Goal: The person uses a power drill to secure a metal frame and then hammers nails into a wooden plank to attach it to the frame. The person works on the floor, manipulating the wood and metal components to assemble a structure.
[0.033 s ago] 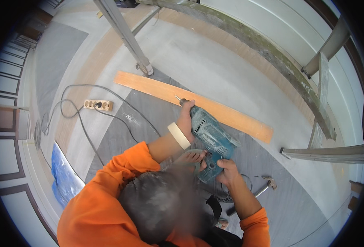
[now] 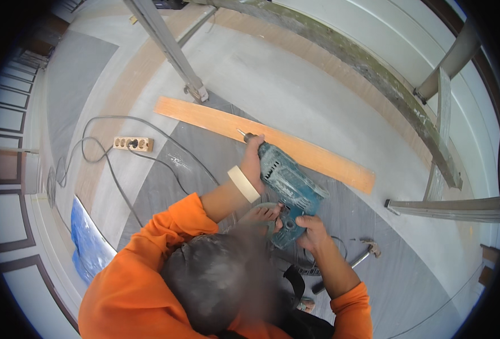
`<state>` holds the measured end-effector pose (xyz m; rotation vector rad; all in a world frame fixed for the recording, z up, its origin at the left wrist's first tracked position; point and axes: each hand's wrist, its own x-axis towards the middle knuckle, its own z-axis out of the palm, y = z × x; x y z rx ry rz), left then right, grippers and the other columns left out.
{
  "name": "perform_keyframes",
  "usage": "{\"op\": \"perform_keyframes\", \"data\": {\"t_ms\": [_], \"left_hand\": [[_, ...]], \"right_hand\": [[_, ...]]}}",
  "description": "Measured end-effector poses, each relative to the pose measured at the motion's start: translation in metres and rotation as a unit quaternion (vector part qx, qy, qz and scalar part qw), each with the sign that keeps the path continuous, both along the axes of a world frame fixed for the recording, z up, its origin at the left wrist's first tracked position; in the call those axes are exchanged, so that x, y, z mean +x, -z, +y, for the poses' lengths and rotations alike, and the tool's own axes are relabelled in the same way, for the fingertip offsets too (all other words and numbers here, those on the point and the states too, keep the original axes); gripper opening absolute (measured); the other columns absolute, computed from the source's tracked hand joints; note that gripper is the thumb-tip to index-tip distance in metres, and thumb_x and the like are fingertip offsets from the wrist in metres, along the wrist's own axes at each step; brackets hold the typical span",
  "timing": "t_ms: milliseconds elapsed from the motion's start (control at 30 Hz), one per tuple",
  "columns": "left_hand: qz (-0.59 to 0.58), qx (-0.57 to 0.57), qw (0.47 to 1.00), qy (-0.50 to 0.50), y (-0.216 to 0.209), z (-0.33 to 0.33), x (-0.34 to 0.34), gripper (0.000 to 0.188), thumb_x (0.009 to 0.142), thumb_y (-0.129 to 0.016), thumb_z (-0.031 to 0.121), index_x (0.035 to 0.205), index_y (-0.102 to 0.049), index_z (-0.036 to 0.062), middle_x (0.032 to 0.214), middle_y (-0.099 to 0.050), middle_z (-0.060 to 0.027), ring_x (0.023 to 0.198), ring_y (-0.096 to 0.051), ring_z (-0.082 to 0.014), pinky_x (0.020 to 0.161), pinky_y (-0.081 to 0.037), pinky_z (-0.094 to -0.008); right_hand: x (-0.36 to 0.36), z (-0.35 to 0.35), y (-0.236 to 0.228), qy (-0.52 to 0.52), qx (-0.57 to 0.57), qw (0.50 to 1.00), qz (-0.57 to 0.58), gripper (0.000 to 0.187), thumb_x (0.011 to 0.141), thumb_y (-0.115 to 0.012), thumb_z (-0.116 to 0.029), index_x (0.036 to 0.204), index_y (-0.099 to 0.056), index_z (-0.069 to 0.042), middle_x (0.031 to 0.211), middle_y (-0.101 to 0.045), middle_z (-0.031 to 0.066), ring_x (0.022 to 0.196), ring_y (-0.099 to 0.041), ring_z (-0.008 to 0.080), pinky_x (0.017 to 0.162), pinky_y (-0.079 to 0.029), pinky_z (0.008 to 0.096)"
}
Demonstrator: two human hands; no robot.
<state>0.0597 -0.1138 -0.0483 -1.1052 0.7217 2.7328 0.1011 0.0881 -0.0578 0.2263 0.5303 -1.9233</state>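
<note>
A dusty teal power drill (image 2: 294,179) lies slantwise across my front, with its bit toward the far left. My left hand (image 2: 253,161) is closed around its front end by the chuck. My right hand (image 2: 312,233) is wrapped about the handle end; part of its fingers is hidden. The thin bit (image 2: 241,131) shows over a long orange-brown wooden board (image 2: 204,120) on the floor; whether it touches the wood I cannot tell. A cream roll of tape (image 2: 243,184) rings my left wrist. Beside my right forearm lies a claw hammer (image 2: 362,257).
A power strip (image 2: 133,143) with a plug in it sits at left among looping grey cables (image 2: 190,148). Metal frame legs stand at far left (image 2: 173,56) and right (image 2: 447,210). A blue sheet (image 2: 89,237) lies near left. One bare foot (image 2: 265,213) shows beside the drill.
</note>
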Motion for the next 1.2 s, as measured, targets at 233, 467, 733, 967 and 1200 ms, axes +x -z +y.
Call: {"op": "perform_keyframes", "data": {"t_ms": [233,467,733,967,1200], "left_hand": [[0.005,-0.024,1.0,-0.017,0.013,-0.01,-0.001,0.048,0.089,-0.047,0.043,0.115,-0.051,0.0028,0.105,-0.062,-0.0142,0.094,-0.062,-0.0274,0.087,-0.05,-0.0416],[0.001,-0.006,0.999,-0.033,0.07,-0.04,0.024,0.044,0.088,-0.048,0.042,0.108,-0.055,0.0032,0.103,-0.063,-0.0157,0.093,-0.062,-0.029,0.082,-0.051,-0.043],[-0.14,-0.092,0.981,-0.096,0.12,-0.121,0.108,0.065,0.087,-0.036,0.053,0.126,-0.048,0.0028,0.123,-0.056,-0.0169,0.112,-0.054,-0.0359,0.095,-0.042,-0.0522],[-0.241,-0.162,0.935,-0.205,0.111,-0.152,0.159,0.065,0.088,-0.032,0.053,0.13,-0.046,0.0053,0.128,-0.053,-0.014,0.116,-0.052,-0.0345,0.096,-0.043,-0.0513],[-0.257,-0.182,0.926,-0.21,0.138,-0.175,0.194,0.061,0.089,-0.033,0.055,0.128,-0.048,0.0099,0.125,-0.055,-0.0119,0.11,-0.055,-0.031,0.087,-0.048,-0.0464]], "right_hand": [[-0.006,-0.011,0.003,-0.01,0.035,0.999,0.033,0.053,0.074,-0.07,-0.019,0.118,-0.05,0.002,0.108,-0.058,0.0147,0.084,-0.062,0.0236,0.076,-0.051,0.0374],[-0.018,-0.023,0.015,-0.099,0.264,0.955,0.088,0.054,0.08,-0.069,-0.024,0.122,-0.048,0.001,0.107,-0.059,0.0125,0.09,-0.061,0.0224,0.078,-0.05,0.0357],[-0.005,0.005,0.071,-0.159,0.428,0.811,0.367,0.065,0.079,-0.067,-0.037,0.123,-0.048,0.006,0.111,-0.061,0.0222,0.099,-0.061,0.0312,0.082,-0.049,0.0389],[-0.022,0.13,0.083,-0.169,0.694,0.543,0.443,0.017,0.079,-0.057,-0.019,0.088,-0.062,-0.005,0.088,-0.065,0.0166,0.084,-0.064,0.0342,0.072,-0.05,0.0434],[0.004,0.223,0.08,-0.358,0.647,0.362,0.568,0.024,0.073,-0.064,-0.014,0.097,-0.059,-0.011,0.1,-0.06,0.0102,0.099,-0.058,0.0324,0.079,-0.049,0.0473]]}}
